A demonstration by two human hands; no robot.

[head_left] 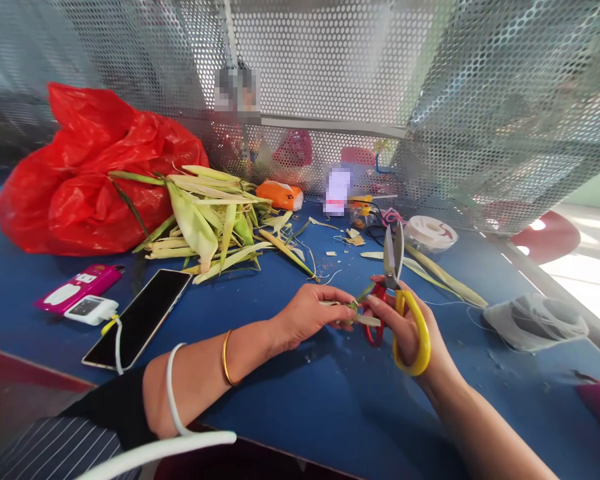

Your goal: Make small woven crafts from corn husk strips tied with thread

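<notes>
My left hand (305, 313) pinches a small piece of corn husk (366, 321), pale with some green, over the blue table. My fingers partly cover it. In my right hand (433, 340) is a pair of scissors (393, 257) with one red and one yellow handle. Its blades point away from me and stand slightly apart. The fingertips of both hands come close together at the husk piece; whether the right ones touch it I cannot tell. A thin clear thread (443, 304) runs from near my right hand toward a coil of line (533, 320) at the right.
A heap of corn husks (195, 227) lies against a red plastic bag (105, 173). Beyond are an orange tissue pack (280, 195), a lit phone (337, 191) and a white tape roll (431, 233). A dark phone (139, 319) lies at left. A perforated metal screen (325, 67) rises behind.
</notes>
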